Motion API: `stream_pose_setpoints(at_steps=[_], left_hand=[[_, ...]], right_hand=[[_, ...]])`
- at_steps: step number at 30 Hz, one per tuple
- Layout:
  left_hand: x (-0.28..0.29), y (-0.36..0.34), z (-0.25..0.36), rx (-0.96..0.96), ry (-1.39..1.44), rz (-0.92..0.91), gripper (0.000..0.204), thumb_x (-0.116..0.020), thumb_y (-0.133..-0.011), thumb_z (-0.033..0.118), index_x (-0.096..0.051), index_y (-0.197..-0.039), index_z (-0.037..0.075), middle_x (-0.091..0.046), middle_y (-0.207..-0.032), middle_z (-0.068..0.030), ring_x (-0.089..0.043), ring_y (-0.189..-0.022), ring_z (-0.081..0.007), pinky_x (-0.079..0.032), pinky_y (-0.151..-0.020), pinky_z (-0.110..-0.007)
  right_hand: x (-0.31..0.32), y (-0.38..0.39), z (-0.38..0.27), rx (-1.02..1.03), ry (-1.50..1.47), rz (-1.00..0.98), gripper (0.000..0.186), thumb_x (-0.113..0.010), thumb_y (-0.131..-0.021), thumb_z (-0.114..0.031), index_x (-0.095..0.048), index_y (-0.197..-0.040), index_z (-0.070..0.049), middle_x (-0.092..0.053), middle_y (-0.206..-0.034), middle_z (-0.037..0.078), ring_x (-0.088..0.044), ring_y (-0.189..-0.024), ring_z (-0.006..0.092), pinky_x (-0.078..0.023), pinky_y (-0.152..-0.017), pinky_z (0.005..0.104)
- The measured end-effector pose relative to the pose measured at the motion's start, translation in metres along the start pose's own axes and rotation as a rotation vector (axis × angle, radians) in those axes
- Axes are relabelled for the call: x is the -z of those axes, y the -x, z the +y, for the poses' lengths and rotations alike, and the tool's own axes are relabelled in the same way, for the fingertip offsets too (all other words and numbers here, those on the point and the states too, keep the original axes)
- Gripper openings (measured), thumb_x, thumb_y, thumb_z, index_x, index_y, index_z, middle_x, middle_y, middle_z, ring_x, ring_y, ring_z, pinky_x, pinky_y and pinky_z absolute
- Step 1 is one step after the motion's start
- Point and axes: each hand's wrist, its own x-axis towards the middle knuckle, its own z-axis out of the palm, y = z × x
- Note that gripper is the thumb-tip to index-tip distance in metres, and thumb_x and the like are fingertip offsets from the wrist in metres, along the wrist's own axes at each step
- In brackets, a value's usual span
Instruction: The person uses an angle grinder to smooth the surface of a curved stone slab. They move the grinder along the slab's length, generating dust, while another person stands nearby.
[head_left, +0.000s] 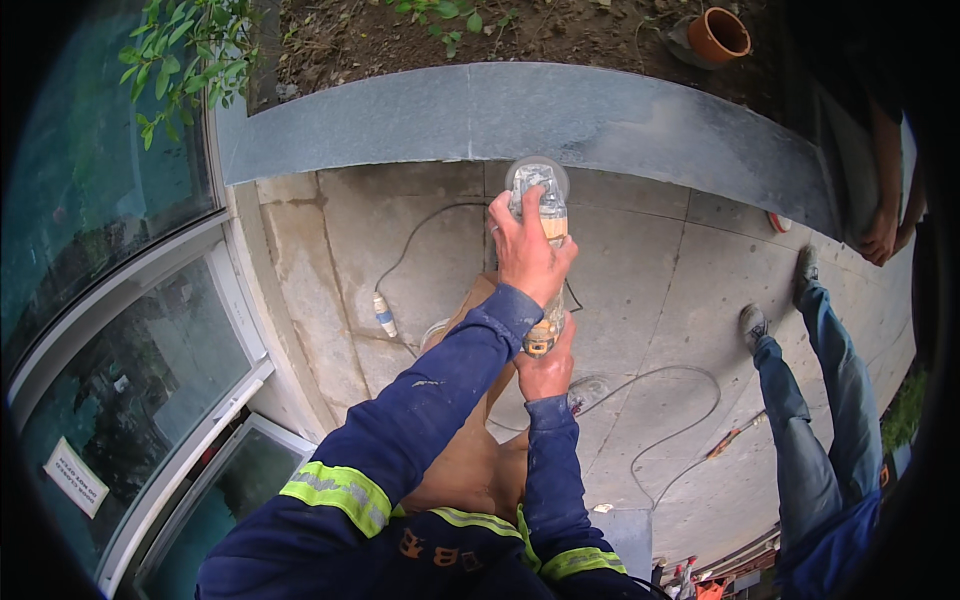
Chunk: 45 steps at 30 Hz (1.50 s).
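Note:
An angle grinder (553,228), dusty and yellowish, points away from me, its round disc (562,180) at the near edge of a grey stone ledge (380,118). Whether the disc touches the stone I cannot tell. My left hand (528,250) is wrapped over the grinder's front part, one finger stretched along its head. Further back, my right hand (548,370) grips the rear end of the body. Both sleeves are dark blue with yellow reflective bands. The undersides of both grips are hidden.
Power cable (720,385) loops over the paved floor (640,300), with a blue-and-white connector (384,314) at left. A soil bed (570,40) with an orange pot (718,38) lies behind the ledge. Glass doors (170,350) flank the left. At right stands another person in jeans (800,410).

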Motion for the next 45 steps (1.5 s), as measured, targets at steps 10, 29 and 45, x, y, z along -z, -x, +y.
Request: stream_pose_setpoints(at_steps=[10, 29, 45], left_hand=[[-0.008, 0.008, 0.006, -0.067, 0.031, 0.010, 0.072, -0.075, -0.067, 0.012, -0.043, -0.132, 0.011, -0.032, -0.129, -0.0266, -0.037, -0.119, -0.0465, -0.035, -0.101, -0.051], [0.001, 0.005, -0.012, -0.061, 0.015, 0.030, 0.072, -0.075, -0.067, 0.013, -0.044, -0.131, 0.010, -0.033, -0.128, -0.0254, -0.038, -0.119, -0.0453, -0.035, -0.102, -0.050], [0.002, 0.006, -0.017, -0.055, 0.015, 0.010, 0.072, -0.075, -0.069, 0.014, -0.042, -0.133, 0.011, -0.033, -0.128, -0.0249, -0.038, -0.118, -0.0449, -0.035, -0.101, -0.051]], right_hand=[[-0.002, 0.006, 0.005, 0.038, -0.040, 0.090, 0.077, -0.072, -0.074, -0.005, -0.033, -0.140, -0.009, -0.067, -0.099, 0.025, -0.067, -0.094, 0.0423, -0.052, -0.079, 0.0446], [-0.014, 0.003, 0.005, 0.003, -0.009, 0.030, 0.080, -0.068, -0.068, -0.001, -0.032, -0.140, -0.009, -0.067, -0.097, 0.025, -0.066, -0.095, 0.0442, -0.052, -0.081, 0.0455], [-0.020, 0.003, 0.007, 0.013, -0.009, 0.042, 0.081, -0.067, -0.068, -0.002, -0.030, -0.140, -0.007, -0.066, -0.096, 0.027, -0.065, -0.095, 0.0464, -0.052, -0.080, 0.0475]])
